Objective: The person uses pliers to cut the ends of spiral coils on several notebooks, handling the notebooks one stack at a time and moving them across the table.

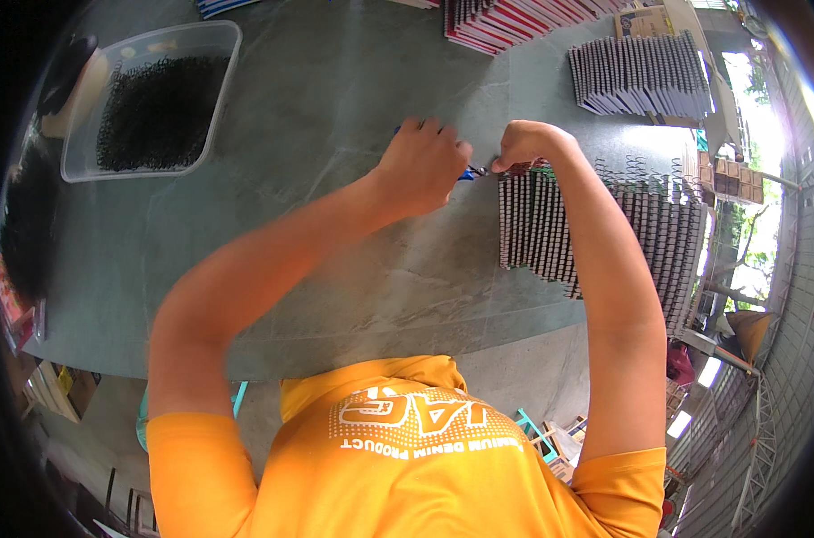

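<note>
Black spiral coils (156, 112) fill a clear tub (223, 67) on the grey-green table (335, 90); pliers (467, 172) seemingly blue-handled.

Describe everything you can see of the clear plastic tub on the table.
The clear plastic tub is a shallow, rectangular container with rounded corners and a thin raised rim, see-through and slightly cloudy. It sits flat on the grey-green table, at the far left, well away from both hands. It has no lid and holds a dark heap of black wire binding coils.
</note>
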Demonstrator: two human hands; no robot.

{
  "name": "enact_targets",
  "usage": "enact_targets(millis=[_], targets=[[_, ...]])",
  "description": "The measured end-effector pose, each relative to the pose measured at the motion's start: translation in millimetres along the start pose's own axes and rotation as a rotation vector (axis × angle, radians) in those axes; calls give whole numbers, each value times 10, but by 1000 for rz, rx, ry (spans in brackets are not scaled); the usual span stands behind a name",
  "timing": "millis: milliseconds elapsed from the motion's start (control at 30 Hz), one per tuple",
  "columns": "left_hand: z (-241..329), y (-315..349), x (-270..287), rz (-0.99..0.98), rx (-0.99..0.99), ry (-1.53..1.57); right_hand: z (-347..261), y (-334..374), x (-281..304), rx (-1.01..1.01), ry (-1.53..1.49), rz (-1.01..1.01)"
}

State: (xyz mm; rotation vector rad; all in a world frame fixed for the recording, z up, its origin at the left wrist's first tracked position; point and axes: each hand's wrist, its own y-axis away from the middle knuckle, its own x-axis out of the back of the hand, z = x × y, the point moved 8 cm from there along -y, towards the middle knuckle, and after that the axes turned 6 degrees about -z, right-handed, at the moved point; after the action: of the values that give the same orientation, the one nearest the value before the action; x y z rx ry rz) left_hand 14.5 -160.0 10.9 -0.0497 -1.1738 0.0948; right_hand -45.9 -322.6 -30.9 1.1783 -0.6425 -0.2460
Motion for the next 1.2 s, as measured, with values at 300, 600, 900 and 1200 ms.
enact_targets(millis=[300,600,900,1200], targets=[[268,-305,-213,-29,-35,-138,-22,-31,26,-14,-57,40],[283,-278,-211,-15,-35,-167,-28,-16,47,-44,-59,28],[301,-393,-275,-138,-91,-69,-24,-78,-5,-18,5,-16],[322,-322,-193,42,-26,-195,-56,-72,-15,106,-142,-105]])
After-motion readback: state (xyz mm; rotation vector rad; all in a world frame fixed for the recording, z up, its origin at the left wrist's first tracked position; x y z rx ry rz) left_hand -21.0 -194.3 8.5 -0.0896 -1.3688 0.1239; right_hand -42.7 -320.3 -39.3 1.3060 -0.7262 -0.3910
